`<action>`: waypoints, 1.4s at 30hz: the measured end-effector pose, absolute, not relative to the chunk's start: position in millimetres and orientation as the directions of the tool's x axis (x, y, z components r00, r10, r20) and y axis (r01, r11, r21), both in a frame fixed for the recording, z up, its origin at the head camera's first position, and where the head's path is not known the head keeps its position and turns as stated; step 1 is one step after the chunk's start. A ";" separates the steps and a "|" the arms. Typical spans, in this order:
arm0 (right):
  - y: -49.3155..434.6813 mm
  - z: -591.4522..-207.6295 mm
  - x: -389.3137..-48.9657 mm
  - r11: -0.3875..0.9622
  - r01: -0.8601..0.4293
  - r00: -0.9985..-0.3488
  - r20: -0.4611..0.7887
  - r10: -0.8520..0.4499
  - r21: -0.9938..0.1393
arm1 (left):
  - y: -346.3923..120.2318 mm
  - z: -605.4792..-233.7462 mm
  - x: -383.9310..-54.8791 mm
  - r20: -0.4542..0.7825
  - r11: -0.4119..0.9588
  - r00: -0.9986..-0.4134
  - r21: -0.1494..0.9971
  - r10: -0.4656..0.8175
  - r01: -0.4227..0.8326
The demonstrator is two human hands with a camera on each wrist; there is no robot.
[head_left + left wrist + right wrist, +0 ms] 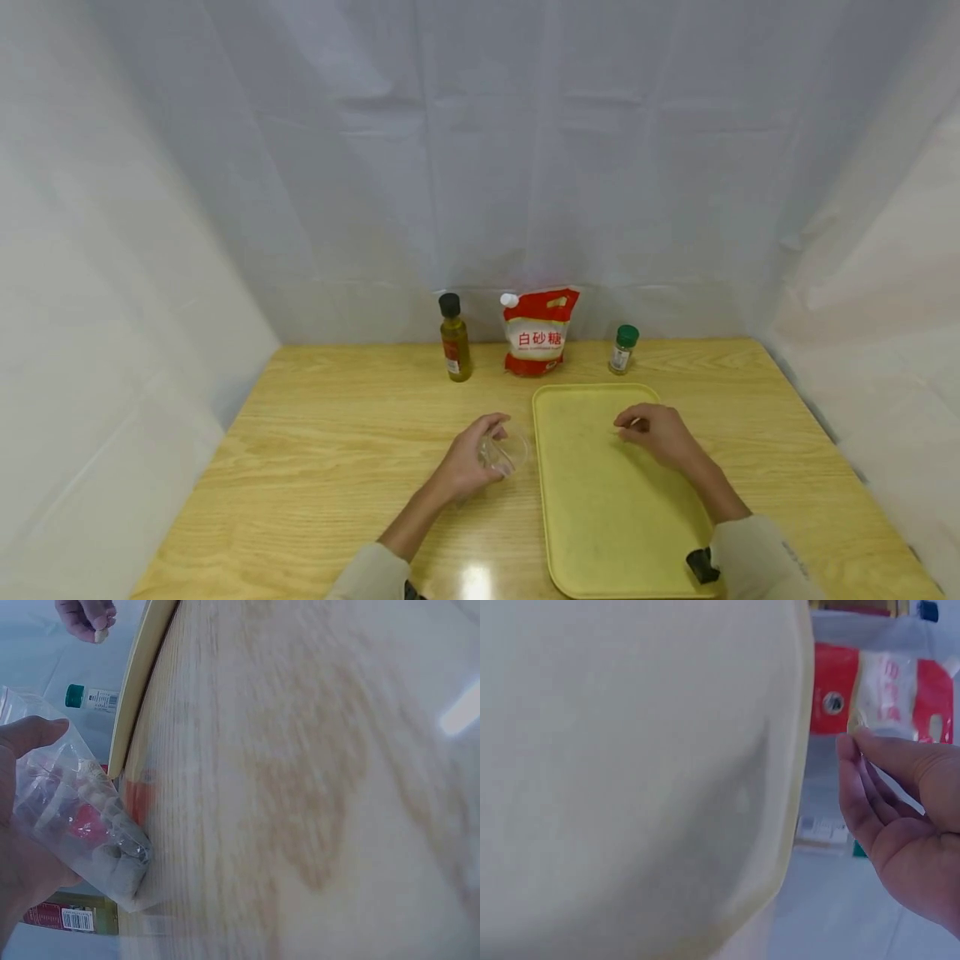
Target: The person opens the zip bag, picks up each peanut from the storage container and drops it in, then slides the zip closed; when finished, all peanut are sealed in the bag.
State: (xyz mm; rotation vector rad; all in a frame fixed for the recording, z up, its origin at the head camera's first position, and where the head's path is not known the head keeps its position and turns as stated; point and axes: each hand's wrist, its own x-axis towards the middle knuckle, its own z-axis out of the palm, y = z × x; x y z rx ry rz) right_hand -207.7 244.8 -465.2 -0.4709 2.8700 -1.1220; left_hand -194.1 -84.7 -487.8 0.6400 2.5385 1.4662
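A clear cup (pixel 504 454) is gripped by my left hand (pixel 465 467), thumb and fingers curved around its side, just left of the tray. In the left wrist view the see-through cup (pixel 79 802) leans, with fingers and red colour showing through its wall. Over the upper part of the yellow tray (pixel 600 517), my right hand (pixel 663 435) pinches a small pale piece (pixel 100 635) between thumb and fingertips. I cannot tell what kind of piece it is.
Along the back of the wooden table (pixel 322 450) stand a dark-capped oil bottle (pixel 456 346), a red and white sugar pouch (pixel 536 333) with a white spout cap, and a small green-capped jar (pixel 622 352). Pale sheeting (pixel 480 167) encloses the back and sides.
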 end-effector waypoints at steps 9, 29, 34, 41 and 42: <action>196.0 -454.2 -196.1 0.583 -0.287 -0.947 0.136 -0.290 -0.760 | -84.1 -487.1 -194.2 0.084 0.438 -0.903 0.853 0.421 0.284; 116.8 -443.2 -187.6 0.494 -0.418 -0.883 0.212 -0.419 -0.763 | -83.0 -489.5 -193.7 0.103 0.413 -0.900 0.863 0.423 0.293; 116.3 -441.8 -184.7 0.496 -0.414 -0.886 0.212 -0.413 -0.763 | -83.0 -489.2 -192.9 0.108 0.423 -0.906 0.857 0.410 0.294; 112.3 -434.2 -174.5 0.544 -0.385 -0.882 0.124 -0.455 -0.746 | -83.6 -489.0 -191.2 0.125 0.454 -0.923 0.841 0.364 0.293; 111.3 -434.5 -173.5 0.546 -0.388 -0.876 0.113 -0.469 -0.742 | -83.8 -488.7 -190.7 0.125 0.456 -0.925 0.841 0.357 0.290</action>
